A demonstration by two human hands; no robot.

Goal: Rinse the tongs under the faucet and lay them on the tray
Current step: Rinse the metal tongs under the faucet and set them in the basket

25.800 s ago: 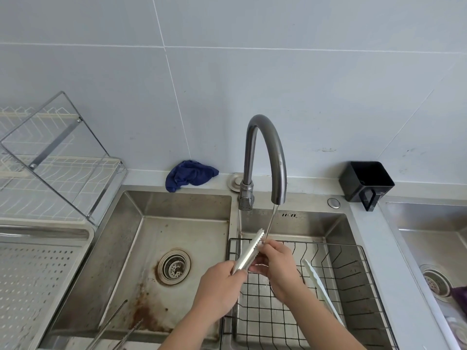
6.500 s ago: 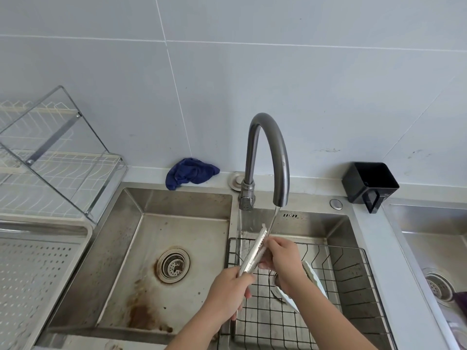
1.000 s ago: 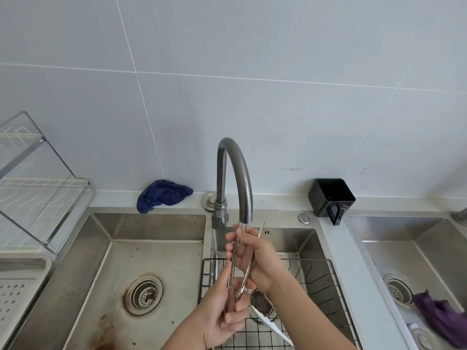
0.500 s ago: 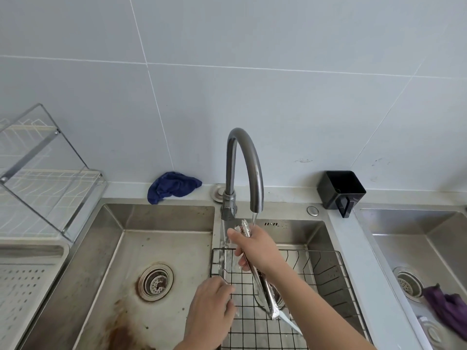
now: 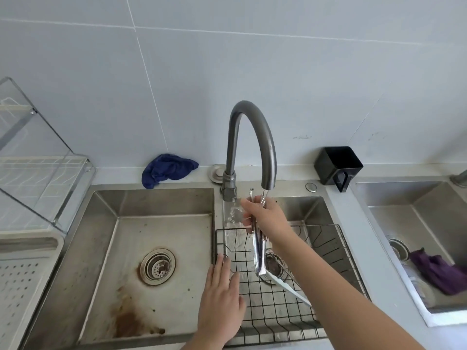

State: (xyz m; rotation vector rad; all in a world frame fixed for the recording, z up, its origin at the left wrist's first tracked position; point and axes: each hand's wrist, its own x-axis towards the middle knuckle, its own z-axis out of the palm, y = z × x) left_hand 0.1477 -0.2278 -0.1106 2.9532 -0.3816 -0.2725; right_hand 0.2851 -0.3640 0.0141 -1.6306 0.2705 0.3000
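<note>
My right hand [image 5: 267, 218] grips the steel tongs [image 5: 259, 253] near their upper end, right below the spout of the grey arched faucet [image 5: 252, 137]. The tongs hang almost upright, tips down over the black wire basket [image 5: 328, 238]. Water runs from the spout onto the hand and tongs. My left hand [image 5: 222, 301] is flat with fingers spread, holding nothing, over the divider between the two basins. The white perforated tray [image 5: 17, 276] lies at the far left on the counter.
The left basin [image 5: 161, 238] has a drain and rust stains. A white utensil [image 5: 290, 289] lies in the wire basket. A blue cloth [image 5: 166, 169] and a black cup [image 5: 337, 165] sit on the back ledge. A dish rack [image 5: 38, 178] stands above the tray. Another sink [image 5: 414, 236] holds a purple cloth.
My left hand has let go of the tongs and dropped to the sink divider, fingers spread. My right hand alone keeps the tongs under the spout, now hanging tips down.
</note>
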